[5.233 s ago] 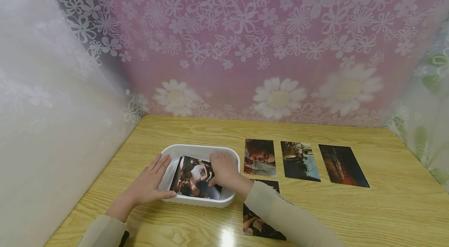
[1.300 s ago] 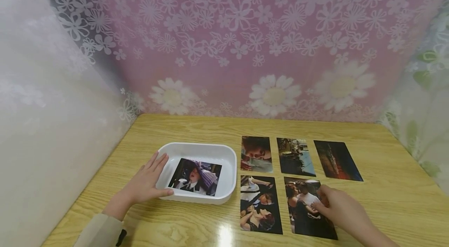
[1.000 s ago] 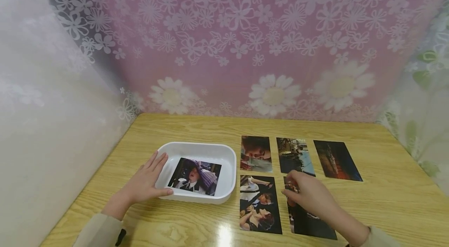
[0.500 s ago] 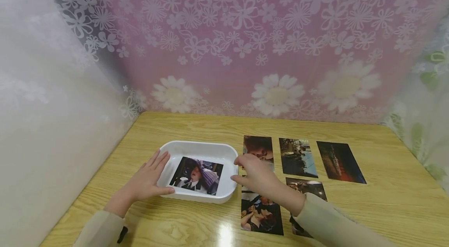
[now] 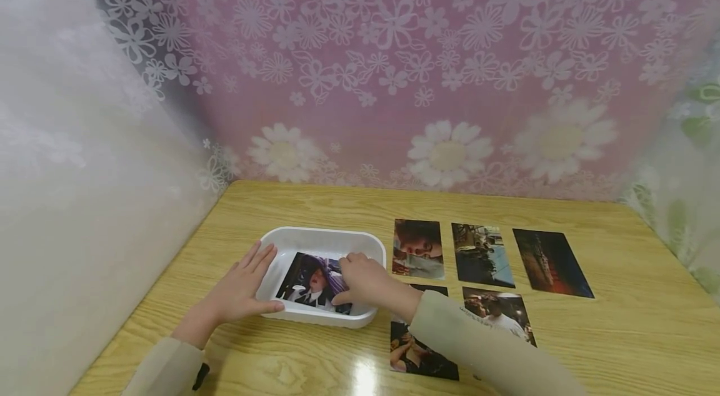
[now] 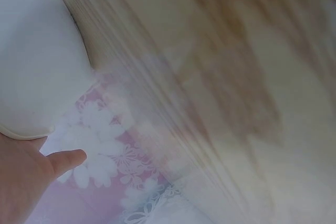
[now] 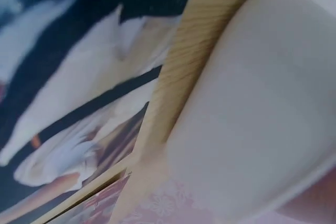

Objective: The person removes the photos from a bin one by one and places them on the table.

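Note:
In the head view a white tray (image 5: pixel 323 232) stands on the wooden table, with a photo print (image 5: pixel 306 287) of a figure in a purple hat lying in it. My right hand (image 5: pixel 365 280) reaches over the tray's right side and pinches the photo's right end, thumb on its face and fingers bent at the far corner; that end is hidden. With straight, spread fingers my left hand (image 5: pixel 236 290) rests at the tray's left rim, its thumb along the front rim. The left wrist view shows the thumb (image 6: pixel 65 161) sticking out beside the tray wall (image 6: pixel 37 66).
Right of the tray lie photos in two rows: a face photo (image 5: pixel 419 249), a ship deck photo (image 5: pixel 484 255) and a dark ship photo (image 5: pixel 554 262) behind. In front, a couple photo (image 5: pixel 413 358) and another photo (image 5: pixel 500 315) are partly under the right sleeve. A flowered curtain (image 5: pixel 360 102) hangs behind.
A photo from the tray has been laid at the right end of the front row and let go. My right hand has come back left into the tray. My left hand stays put.

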`<move>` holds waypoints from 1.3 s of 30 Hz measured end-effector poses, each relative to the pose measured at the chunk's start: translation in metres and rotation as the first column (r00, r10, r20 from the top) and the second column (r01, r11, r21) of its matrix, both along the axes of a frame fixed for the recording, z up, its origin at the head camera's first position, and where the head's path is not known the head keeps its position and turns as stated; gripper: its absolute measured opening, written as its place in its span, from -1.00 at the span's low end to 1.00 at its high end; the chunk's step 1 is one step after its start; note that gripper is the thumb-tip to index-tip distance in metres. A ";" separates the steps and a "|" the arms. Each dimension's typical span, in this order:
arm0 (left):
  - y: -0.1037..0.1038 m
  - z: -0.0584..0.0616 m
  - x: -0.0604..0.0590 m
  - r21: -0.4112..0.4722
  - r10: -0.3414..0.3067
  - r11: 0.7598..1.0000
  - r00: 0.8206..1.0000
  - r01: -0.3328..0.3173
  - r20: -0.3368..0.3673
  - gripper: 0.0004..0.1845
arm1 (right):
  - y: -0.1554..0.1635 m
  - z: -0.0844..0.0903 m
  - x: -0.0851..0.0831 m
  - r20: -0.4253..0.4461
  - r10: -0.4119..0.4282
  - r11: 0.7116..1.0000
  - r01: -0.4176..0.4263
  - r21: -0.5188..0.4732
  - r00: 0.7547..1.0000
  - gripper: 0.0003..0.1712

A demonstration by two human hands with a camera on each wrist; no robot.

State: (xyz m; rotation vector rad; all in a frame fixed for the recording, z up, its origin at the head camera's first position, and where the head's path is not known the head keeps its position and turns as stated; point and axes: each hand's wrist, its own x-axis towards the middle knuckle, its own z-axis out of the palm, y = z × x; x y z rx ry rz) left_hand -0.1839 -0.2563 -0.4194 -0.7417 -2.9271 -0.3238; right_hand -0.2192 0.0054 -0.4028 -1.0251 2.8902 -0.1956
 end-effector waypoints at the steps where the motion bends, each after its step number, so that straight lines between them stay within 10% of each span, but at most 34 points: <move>1: 0.000 0.000 0.000 -0.001 0.000 1.000 1.000 0.000 0.002 0.09 | -0.002 -0.003 -0.001 -0.008 -0.002 1.000 0.002 0.030 1.000 -0.28; 10: -0.001 -0.002 -0.001 0.000 -0.001 1.000 1.000 0.001 -0.011 0.08 | -0.013 -0.017 -0.009 0.037 -0.077 0.985 0.070 0.156 0.996 0.16; 19: -0.001 -0.002 -0.001 0.007 -0.009 1.000 0.999 0.009 -0.047 0.07 | -0.020 -0.018 -0.009 0.039 -0.119 0.979 0.110 0.172 0.992 0.16; 39: -0.002 -0.005 -0.002 -0.010 0.013 1.000 1.000 -0.013 -0.016 0.09 | -0.016 -0.015 -0.019 0.002 -0.104 0.986 0.104 -0.128 0.995 -0.53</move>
